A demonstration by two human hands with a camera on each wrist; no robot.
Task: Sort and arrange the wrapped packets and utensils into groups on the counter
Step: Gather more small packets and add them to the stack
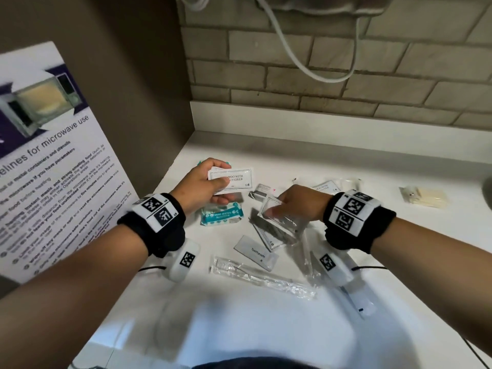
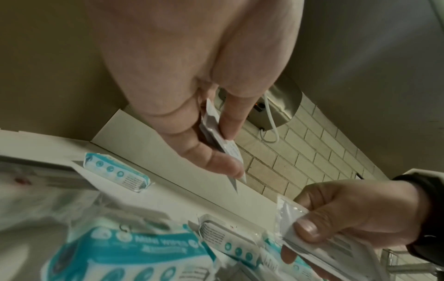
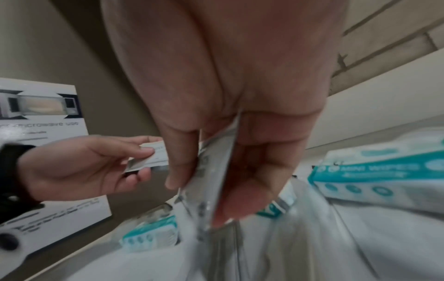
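Observation:
My left hand (image 1: 210, 182) pinches a small stack of white shampoo sachets (image 1: 234, 178) above the white counter (image 1: 346, 166); the same sachets (image 2: 225, 146) show edge-on between thumb and fingers in the left wrist view. My right hand (image 1: 295, 206) pinches a clear-edged white sachet (image 1: 271, 211), seen edge-on as a sachet (image 3: 216, 180) in the right wrist view, just above a pile of similar packets. A teal mini wipes pack (image 1: 222, 214) lies under the left hand. A toothpaste sachet (image 1: 257, 253) and a wrapped toothbrush (image 1: 261, 276) lie nearer me.
A microwave guideline sign (image 1: 53, 161) leans against the left wall. Another shampoo sachet (image 1: 326, 187) and a cream packet (image 1: 426, 197) lie at the right. A white cable (image 1: 306, 62) hangs on the tiled back wall. A wrapped utensil (image 1: 359, 302) lies under the right wrist.

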